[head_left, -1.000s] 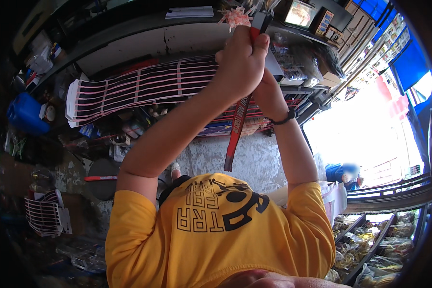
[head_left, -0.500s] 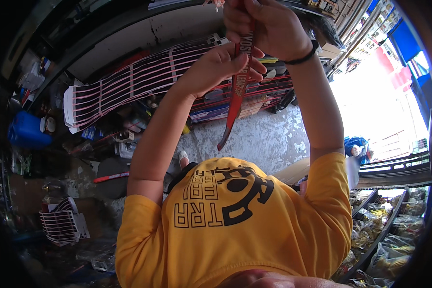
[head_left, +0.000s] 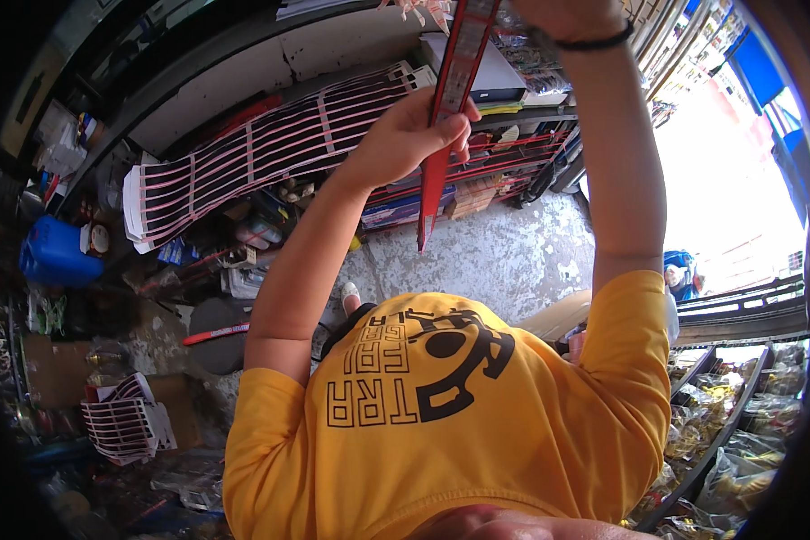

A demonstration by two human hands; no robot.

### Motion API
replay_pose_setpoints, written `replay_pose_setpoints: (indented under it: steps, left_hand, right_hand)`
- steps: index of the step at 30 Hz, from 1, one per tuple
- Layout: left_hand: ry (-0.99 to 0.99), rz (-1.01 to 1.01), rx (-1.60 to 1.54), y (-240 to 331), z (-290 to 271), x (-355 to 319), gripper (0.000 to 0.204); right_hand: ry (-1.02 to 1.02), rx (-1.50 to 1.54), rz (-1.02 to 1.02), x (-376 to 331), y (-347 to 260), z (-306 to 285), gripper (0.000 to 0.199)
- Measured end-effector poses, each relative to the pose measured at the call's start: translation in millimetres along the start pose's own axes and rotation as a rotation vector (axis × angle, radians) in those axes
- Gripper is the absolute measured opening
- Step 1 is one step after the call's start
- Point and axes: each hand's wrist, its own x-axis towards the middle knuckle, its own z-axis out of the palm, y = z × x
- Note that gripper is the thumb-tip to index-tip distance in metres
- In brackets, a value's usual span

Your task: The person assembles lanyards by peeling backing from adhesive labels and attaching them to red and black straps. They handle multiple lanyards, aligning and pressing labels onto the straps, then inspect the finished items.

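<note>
Red strip (head_left: pixel 441 135) pinched in left hand (head_left: pixel 405 135), right hand (head_left: pixel 562 11) cropped, grip untellable; striped stack (head_left: pixel 261 153) behind.

A long strip (head_left: pixel 441 135) hangs at twelve o'clock, the left hand (head_left: pixel 409 135) touching its left side. A fanned stack of cards (head_left: pixel 261 153) lies at ten o'clock, a jerrycan (head_left: pixel 54 256) at nine, shelves of packets (head_left: pixel 738 432) at four.

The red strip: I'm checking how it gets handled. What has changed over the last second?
The red strip now runs higher, its top past the upper edge. The right hand rose with it and is mostly cut off. The left hand slid lower and pinches its middle. The striped sheets on the shelf stayed put.
</note>
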Motion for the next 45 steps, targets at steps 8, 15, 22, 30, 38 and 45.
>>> replay_pose_setpoints:
  steps: [8,15,22,30,38,45]
  left_hand:
    - [-0.015,-0.259,-0.066,-65,-16,-56,0.019]
    - [-0.039,-0.423,0.197,-89,-36,-98,0.021]
    - [0.128,-0.401,0.311,-82,-35,-117,0.046]
    - [0.109,-0.456,0.402,-69,-23,-119,0.057]
    - [0.161,-0.322,0.250,-73,-11,-119,0.058]
    - [0.208,-0.414,-0.073,-77,-13,-116,0.043]
  right_hand:
    - [0.483,-0.307,-0.161,-24,-113,-111,0.020]
    - [0.441,-0.253,-0.160,-89,-217,-183,0.018]
    - [0.610,-0.184,-0.151,-131,-229,-173,0.021]
    - [0.567,-0.020,-0.140,-175,-249,-198,0.012]
    - [0.584,-0.209,-0.086,-190,-261,-206,0.014]
    - [0.651,-0.248,-0.118,-187,-252,-199,0.023]
